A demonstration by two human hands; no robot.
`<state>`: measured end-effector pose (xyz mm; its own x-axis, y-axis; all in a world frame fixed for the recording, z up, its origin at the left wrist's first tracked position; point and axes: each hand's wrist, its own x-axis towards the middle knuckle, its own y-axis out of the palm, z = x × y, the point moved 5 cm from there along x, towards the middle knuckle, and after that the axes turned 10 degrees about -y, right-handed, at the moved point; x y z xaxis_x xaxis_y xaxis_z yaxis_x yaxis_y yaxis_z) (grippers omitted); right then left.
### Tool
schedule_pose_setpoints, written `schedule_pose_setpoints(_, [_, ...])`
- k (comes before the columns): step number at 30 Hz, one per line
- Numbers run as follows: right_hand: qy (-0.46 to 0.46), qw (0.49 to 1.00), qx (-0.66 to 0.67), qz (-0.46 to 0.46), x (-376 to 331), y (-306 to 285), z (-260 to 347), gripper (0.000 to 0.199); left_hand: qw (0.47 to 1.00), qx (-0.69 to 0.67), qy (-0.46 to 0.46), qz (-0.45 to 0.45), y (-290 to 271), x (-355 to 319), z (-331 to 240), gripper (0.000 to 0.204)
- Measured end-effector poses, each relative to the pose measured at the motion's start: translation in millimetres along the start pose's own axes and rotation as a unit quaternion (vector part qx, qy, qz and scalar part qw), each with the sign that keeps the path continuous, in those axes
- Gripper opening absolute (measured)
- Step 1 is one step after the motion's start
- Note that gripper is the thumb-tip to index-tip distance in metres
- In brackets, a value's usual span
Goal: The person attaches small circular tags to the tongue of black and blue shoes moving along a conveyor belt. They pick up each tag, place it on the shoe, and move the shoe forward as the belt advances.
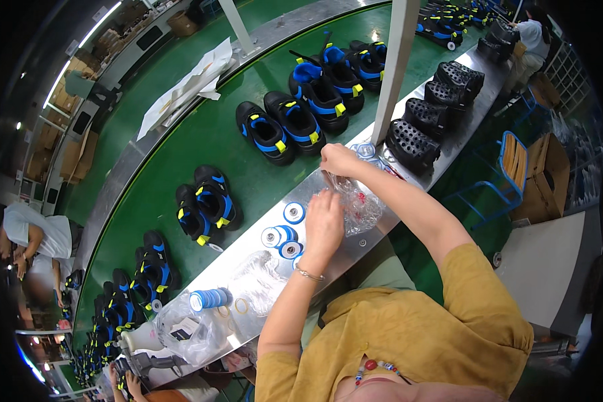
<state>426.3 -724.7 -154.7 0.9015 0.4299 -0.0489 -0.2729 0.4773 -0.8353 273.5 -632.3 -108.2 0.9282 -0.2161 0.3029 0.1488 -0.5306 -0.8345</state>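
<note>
Both of my hands are over the metal ledge, beside a crumpled clear plastic bag (363,209) with red marks. My left hand (324,220), a bracelet at its wrist, has its fingers drawn together at the bag's left edge. Just beyond it, my right hand (340,161) pinches downward, close to the left fingertips. Whatever lies between the fingers is too small and hidden to name. Several blue-and-white round discs (281,236) lie left of my left hand. More discs (365,150) sit by my right hand, near a white post.
Pairs of black-and-blue shoes (291,124) stand along the green conveyor (248,201). Black perforated clogs (412,144) line the ledge (375,234) at right. Clear plastic sheets (254,281), a row of discs (209,299) and a bag (187,331) lie at left. A white post (394,74) rises beyond.
</note>
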Motion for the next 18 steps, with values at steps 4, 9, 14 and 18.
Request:
schedule_pose_setpoints(4, [-0.072,0.982,0.168,-0.054,-15.0,-10.0,-1.1,0.017,0.999,0.01,-0.003,0.04,23.0,-1.7,-13.5,0.044])
schedule_pose_setpoints(9, [-0.103,0.951,0.163,-0.242,-35.0,-22.1,-4.0,0.016,0.997,0.027,-0.024,0.074,48.8,-14.8,-18.7,0.053])
schedule_pose_setpoints(14, [-0.093,0.906,0.142,-0.389,-27.3,-37.2,-13.4,0.017,0.996,0.04,-0.02,0.082,52.2,-12.4,-21.7,0.052])
schedule_pose_setpoints(18, [-0.139,0.864,0.244,-0.417,-15.8,-81.9,1.5,0.015,0.996,0.037,-0.02,0.079,50.6,-11.7,-22.5,0.05])
